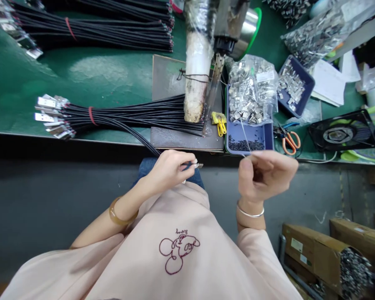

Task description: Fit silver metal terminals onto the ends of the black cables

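Note:
My left hand is closed around the end of a black cable, in front of the bench edge and above my lap. A small metal connector sticks out past its fingertips to the right. My right hand is raised apart from it, in front of a blue tray, with fingers curled in a pinch. A thin, pale, needle-like strip runs up from these fingertips over the tray; its exact kind is unclear. The cable leads back to a bundle of black cables tied with a red band.
The blue tray holds small black pieces and a bag of metal shells. A smaller bin, orange-handled scissors and a black fan lie right. A white-wrapped tube and metal nozzle overhang the mat.

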The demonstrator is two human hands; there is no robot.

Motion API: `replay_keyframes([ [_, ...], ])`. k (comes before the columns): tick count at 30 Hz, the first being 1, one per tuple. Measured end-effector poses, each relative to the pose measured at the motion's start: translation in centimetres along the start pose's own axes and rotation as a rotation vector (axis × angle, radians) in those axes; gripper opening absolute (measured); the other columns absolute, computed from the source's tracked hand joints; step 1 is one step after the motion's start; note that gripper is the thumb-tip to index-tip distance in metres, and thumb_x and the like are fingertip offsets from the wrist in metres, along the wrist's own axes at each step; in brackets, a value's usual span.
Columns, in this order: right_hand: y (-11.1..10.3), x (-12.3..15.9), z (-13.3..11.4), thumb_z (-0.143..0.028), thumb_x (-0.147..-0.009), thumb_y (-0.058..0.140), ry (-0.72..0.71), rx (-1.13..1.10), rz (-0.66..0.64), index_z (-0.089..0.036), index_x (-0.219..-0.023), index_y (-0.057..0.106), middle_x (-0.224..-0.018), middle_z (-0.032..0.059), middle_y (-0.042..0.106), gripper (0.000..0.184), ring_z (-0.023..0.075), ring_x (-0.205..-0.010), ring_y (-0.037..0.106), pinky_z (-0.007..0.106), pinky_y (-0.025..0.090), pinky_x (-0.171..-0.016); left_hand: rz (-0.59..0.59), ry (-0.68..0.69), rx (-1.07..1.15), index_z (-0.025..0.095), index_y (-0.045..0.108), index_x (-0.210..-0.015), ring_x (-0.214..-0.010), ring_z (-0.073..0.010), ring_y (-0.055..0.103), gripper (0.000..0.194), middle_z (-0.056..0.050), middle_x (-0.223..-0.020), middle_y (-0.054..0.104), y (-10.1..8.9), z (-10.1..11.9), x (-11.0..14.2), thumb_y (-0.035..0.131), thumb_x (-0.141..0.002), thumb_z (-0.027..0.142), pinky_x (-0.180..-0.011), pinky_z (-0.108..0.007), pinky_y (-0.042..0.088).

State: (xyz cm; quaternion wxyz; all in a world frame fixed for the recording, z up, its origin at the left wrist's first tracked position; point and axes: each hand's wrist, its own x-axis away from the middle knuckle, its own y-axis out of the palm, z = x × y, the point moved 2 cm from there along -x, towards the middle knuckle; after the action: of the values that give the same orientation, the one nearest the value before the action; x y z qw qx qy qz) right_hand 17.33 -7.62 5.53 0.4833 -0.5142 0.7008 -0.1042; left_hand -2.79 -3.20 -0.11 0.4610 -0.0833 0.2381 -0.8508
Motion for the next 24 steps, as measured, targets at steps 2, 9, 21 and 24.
replay_keyframes([
  [2,-0.7,-0.6,0.6,-0.031,-0.098,0.054,0.058,0.102,-0.027,-0.028,-0.119,0.054,-0.068,-0.0051,0.067,0.021,0.0119,-0.044,0.054,0.03,0.044,-0.046,-0.018,0.001,-0.006,0.015,0.075,-0.082,-0.055,-0.0077,0.052,0.011,0.002,-0.064,0.065,-0.1,-0.7,1.1,0.064,-0.083,0.016,-0.055,-0.02,0.04],
  [9,0.6,-5.2,8.4,-0.028,-0.09,0.061,0.21,0.453,-0.172,-0.024,-0.084,0.058,-0.078,0.0031,0.071,0.008,0.0216,-0.073,0.068,0.036,0.053,-0.074,0.329,0.157,-0.042,0.015,0.073,-0.087,-0.081,-0.0169,0.068,0.013,-0.007,-0.087,0.074,-2.7,-1.5,0.5,0.064,-0.091,0.023,-0.077,-0.03,0.054],
  [21,3.0,-6.5,10.9,-0.012,-0.082,0.056,0.162,0.45,-0.284,-0.022,-0.075,0.053,-0.081,0.0049,0.063,0.013,0.0205,-0.075,0.058,0.036,0.046,-0.076,0.153,0.257,-0.615,0.016,0.067,-0.091,-0.087,-0.0279,0.056,0.026,-0.014,-0.091,0.067,-2.3,-2.0,-3.0,0.042,-0.099,0.019,-0.08,-0.041,0.041],
  [24,2.6,-5.6,9.8,-0.013,-0.082,0.057,0.156,0.451,-0.28,-0.022,-0.076,0.054,-0.08,0.0042,0.064,0.012,0.0199,-0.074,0.058,0.034,0.043,-0.072,0.206,0.307,-0.507,0.016,0.065,-0.093,-0.087,-0.025,0.057,0.024,-0.011,-0.089,0.068,-2.5,-1.5,-1.8,0.042,-0.1,0.02,-0.082,-0.038,0.042],
])
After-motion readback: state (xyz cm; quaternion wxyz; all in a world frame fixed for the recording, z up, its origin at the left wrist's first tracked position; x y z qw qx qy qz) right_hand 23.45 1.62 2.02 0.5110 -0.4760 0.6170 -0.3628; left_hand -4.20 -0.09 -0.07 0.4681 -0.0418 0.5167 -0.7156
